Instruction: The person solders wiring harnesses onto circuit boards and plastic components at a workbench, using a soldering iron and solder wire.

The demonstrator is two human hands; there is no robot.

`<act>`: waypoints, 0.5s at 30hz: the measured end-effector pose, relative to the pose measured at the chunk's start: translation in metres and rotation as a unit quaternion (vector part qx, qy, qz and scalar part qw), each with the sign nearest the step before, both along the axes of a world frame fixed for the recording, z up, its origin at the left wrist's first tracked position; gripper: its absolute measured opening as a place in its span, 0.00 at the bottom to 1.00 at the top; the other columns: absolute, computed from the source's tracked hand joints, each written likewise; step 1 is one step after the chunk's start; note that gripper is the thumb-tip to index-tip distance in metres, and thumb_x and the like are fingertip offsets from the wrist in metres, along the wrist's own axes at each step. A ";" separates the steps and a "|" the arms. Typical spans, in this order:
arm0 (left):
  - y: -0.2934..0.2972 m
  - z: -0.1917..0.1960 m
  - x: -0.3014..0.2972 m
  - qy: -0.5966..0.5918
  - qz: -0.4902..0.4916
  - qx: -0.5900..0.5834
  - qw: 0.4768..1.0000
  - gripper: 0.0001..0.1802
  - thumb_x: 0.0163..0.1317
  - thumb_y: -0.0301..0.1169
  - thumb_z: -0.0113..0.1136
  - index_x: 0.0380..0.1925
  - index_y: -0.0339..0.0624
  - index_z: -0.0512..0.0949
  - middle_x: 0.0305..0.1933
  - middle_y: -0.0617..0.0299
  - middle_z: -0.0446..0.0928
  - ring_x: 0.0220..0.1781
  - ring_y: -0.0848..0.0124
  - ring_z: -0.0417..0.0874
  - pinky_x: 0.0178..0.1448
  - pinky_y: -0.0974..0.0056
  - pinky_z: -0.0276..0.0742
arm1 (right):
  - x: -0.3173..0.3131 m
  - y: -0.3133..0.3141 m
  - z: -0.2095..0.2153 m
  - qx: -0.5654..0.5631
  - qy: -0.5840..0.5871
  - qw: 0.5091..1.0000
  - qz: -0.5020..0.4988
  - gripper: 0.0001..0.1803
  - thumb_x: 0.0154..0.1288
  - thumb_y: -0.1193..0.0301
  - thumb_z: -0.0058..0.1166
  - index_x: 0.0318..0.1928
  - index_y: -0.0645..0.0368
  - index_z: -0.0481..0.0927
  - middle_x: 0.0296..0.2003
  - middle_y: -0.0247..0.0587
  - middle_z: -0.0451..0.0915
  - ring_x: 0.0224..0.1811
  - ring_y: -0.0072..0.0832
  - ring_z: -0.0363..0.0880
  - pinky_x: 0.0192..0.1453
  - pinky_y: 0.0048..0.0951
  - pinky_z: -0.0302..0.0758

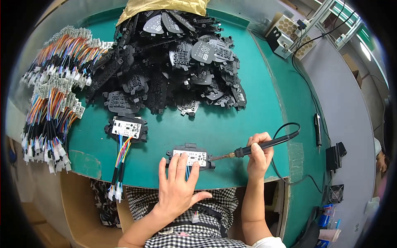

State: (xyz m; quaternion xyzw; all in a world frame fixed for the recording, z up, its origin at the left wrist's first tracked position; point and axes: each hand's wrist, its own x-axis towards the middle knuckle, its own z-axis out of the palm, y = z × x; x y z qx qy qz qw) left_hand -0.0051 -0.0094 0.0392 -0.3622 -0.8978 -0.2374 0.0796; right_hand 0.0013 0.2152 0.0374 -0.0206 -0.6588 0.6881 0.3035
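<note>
My left hand [178, 182] lies with fingers spread on a white circuit board [200, 158] set in a black plastic housing [190, 146] near the table's front edge. Blue wires run from that board under my fingers. In my right hand [260, 157] is a black-handled soldering iron [269, 143], gripped like a pen. Its tip meets the right end of the housing, beside the board; whether it touches the board itself I cannot tell. To the left sits another black housing with a white board [126, 128], its coloured wires hanging over the table edge.
A large heap of black display housings [157, 78] covers the back of the green table [260, 95]. Bundles of wired boards [51, 103] lie at the left. The iron's cable [285, 182] loops at the right, near a black pen-shaped tool [318, 130]. Cardboard boxes [82, 206] stand below.
</note>
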 end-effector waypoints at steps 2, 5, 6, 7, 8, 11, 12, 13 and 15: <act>0.000 -0.004 0.002 -0.017 0.000 -0.018 1.000 0.42 0.37 0.54 0.66 0.50 0.38 0.69 0.56 0.46 0.64 0.61 0.51 0.62 0.63 0.36 0.48 | 0.000 -0.005 -0.001 -0.006 -0.013 1.000 -0.005 0.07 0.55 0.73 0.51 0.29 0.59 0.67 0.23 0.30 0.66 0.24 0.15 0.59 0.29 0.17 0.56; 0.004 -0.027 0.001 0.033 0.014 -0.037 0.999 0.36 0.39 0.45 0.68 0.49 0.42 0.70 0.57 0.50 0.65 0.60 0.55 0.64 0.64 0.37 0.48 | -0.005 -0.009 -0.002 0.015 -0.015 1.000 -0.019 0.10 0.55 0.68 0.50 0.27 0.59 0.64 0.17 0.28 0.59 0.18 0.14 0.52 0.21 0.17 0.50; 0.005 -0.032 0.000 0.096 0.031 -0.050 0.994 0.33 0.39 0.41 0.68 0.48 0.43 0.70 0.57 0.51 0.65 0.60 0.56 0.65 0.64 0.37 0.48 | -0.006 -0.009 -0.003 0.014 -0.015 1.000 -0.018 0.11 0.54 0.68 0.50 0.27 0.59 0.64 0.17 0.28 0.60 0.18 0.14 0.52 0.21 0.18 0.50; 0.005 -0.032 0.000 0.098 0.042 -0.030 0.994 0.27 0.41 0.34 0.65 0.45 0.43 0.72 0.55 0.54 0.68 0.58 0.59 0.68 0.64 0.37 0.49 | -0.007 -0.009 -0.003 0.013 -0.014 1.000 -0.018 0.11 0.54 0.68 0.51 0.27 0.59 0.64 0.17 0.28 0.60 0.19 0.14 0.52 0.22 0.18 0.50; 0.006 -0.033 0.000 0.096 0.042 -0.030 0.994 0.27 0.41 0.34 0.65 0.45 0.43 0.72 0.55 0.54 0.68 0.58 0.59 0.68 0.64 0.37 0.49 | -0.006 -0.008 -0.004 0.014 -0.016 1.000 -0.018 0.11 0.54 0.68 0.51 0.27 0.59 0.64 0.17 0.28 0.60 0.19 0.14 0.52 0.22 0.18 0.50; 0.007 -0.033 0.001 0.081 0.062 0.018 0.995 0.23 0.44 0.26 0.56 0.46 0.45 0.73 0.54 0.54 0.70 0.57 0.60 0.70 0.63 0.36 0.50 | -0.004 -0.007 -0.006 0.005 -0.021 1.000 0.018 0.07 0.55 0.73 0.50 0.29 0.60 0.66 0.22 0.31 0.66 0.23 0.16 0.58 0.28 0.18 0.55; 0.007 -0.032 0.001 0.084 0.064 0.018 0.994 0.21 0.44 0.29 0.59 0.44 0.44 0.74 0.53 0.55 0.71 0.56 0.59 0.70 0.63 0.37 0.51 | -0.005 -0.009 -0.005 0.014 -0.025 1.000 0.003 0.09 0.54 0.71 0.51 0.28 0.59 0.65 0.20 0.30 0.63 0.21 0.16 0.55 0.26 0.18 0.53; 0.008 -0.032 0.001 0.087 0.066 0.018 0.994 0.19 0.45 0.31 0.62 0.41 0.43 0.75 0.52 0.55 0.71 0.56 0.59 0.70 0.63 0.37 0.52 | -0.005 -0.011 -0.004 0.023 -0.028 0.999 -0.011 0.11 0.53 0.68 0.51 0.27 0.59 0.63 0.18 0.30 0.61 0.19 0.16 0.52 0.23 0.19 0.51; 0.008 -0.033 0.001 0.088 0.066 0.020 0.994 0.19 0.45 0.31 0.62 0.41 0.43 0.75 0.52 0.55 0.71 0.56 0.59 0.70 0.63 0.38 0.53 | -0.005 -0.012 -0.004 0.022 -0.028 0.999 -0.008 0.11 0.53 0.68 0.51 0.27 0.59 0.63 0.18 0.30 0.61 0.19 0.16 0.53 0.24 0.19 0.51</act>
